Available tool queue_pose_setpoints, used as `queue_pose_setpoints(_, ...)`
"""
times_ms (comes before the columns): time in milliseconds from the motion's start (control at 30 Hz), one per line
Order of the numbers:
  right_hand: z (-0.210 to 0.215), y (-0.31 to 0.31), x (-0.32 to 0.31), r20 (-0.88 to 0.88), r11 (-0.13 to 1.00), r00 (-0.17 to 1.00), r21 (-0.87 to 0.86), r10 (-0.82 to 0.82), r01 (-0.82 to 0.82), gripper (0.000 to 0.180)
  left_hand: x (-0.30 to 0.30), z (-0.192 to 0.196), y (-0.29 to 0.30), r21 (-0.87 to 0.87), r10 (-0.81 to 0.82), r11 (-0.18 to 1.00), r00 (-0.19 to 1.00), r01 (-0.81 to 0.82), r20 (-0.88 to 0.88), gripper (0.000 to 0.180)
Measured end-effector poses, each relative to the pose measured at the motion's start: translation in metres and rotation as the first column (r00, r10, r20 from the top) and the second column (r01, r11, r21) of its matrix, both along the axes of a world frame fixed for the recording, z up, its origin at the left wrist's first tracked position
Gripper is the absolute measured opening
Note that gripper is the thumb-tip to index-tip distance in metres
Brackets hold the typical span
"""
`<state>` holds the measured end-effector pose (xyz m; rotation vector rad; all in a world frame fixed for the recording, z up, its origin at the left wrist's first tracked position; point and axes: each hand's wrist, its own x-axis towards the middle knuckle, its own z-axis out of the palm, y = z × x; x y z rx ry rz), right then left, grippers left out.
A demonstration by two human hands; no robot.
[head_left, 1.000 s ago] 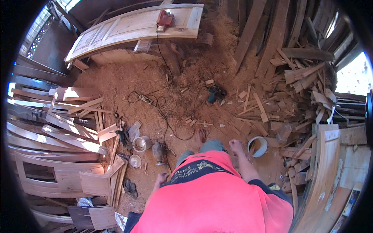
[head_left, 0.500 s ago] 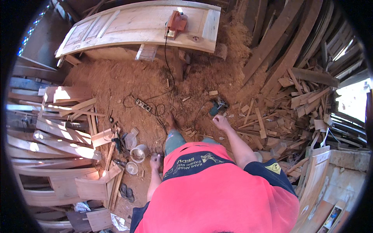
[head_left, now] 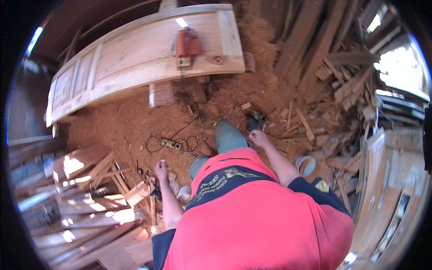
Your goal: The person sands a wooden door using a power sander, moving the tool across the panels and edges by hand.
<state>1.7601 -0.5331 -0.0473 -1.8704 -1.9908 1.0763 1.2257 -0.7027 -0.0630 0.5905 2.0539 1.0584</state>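
Observation:
My left hand (head_left: 161, 170) hangs to the left with its fingers loosely curled and nothing visible in them. My right hand (head_left: 258, 138) is held forward on the right, also curled, seemingly without anything in it. Just beyond it on the sawdust floor lies a green power tool (head_left: 254, 120) with metal parts, apart from the hand as far as I can tell. Ahead, a panelled wooden door (head_left: 135, 51) lies flat on supports. An orange-red power tool (head_left: 187, 47) rests on the door, its cord dropping over the near edge.
A white power strip (head_left: 171, 144) with looped black cable lies on the floor ahead. Wood offcuts (head_left: 305, 123) are heaped at right near a white bucket (head_left: 306, 165). Stacked boards (head_left: 90, 204) crowd the left, beside a small white container (head_left: 184, 193). Long planks (head_left: 297, 40) lean at the back.
My body and view have shifted toward the door, which now appears larger. One leg has come forward. My left hand has swung forward and up; my right hand stays near the green tool.

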Motion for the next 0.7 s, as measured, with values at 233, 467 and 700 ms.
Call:
queue_pose_setpoints(233, -0.009, 0.107, -0.001, -0.004, 0.951, 0.971, 0.200, -0.240, 0.235, 0.022, -0.011, 0.023, 0.085, -0.002, -0.048, 0.999, 0.999, 0.048, 0.003, 0.026)
queue_pose_setpoints(467, -0.026, 0.278, 0.013, -0.112, 0.807, 0.888, 0.378, -0.445, 0.453, 0.035, 0.013, -0.068, 0.023, -0.243, -0.492, 0.835, 0.868, 0.493, 0.068, 0.022)
queue_pose_setpoints(700, -0.084, 0.415, 0.019, 0.027, 0.869, 0.899, 0.270, -0.437, 0.415, 0.051, 0.055, 0.022, 0.092, -0.460, -0.438, 0.769, 0.890, 0.444, 0.126, 0.021)
